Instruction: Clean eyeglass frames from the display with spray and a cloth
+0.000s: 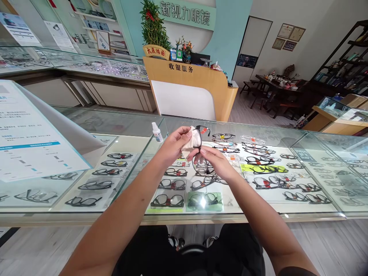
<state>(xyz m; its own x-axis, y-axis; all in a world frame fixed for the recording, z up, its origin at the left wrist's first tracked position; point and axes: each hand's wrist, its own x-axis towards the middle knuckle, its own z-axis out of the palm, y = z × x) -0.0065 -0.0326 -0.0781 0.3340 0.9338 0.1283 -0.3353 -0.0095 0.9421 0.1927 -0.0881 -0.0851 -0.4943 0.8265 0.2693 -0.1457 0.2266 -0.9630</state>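
Note:
Above the glass counter I hold a pair of dark-framed eyeglasses (198, 165) turned on end, one lens above the other. My left hand (176, 143) is closed on a pale cleaning cloth (189, 145), which is folded against the upper lens. Pinched at the middle of the frame, near the bridge, are the fingers of my right hand (215, 160). The lower lens hangs below that hand, overlapping the displayed glasses behind it. A small white spray bottle (157, 132) stands on the counter to the left of my left hand.
Under the counter's glass top (129, 216) lie several rows of eyeglasses (167, 200). A large printed sign (34, 138) leans at the left. Beyond the counter are a white chair back (184, 100) and a wooden cashier desk (222, 88) bearing a plant (155, 28).

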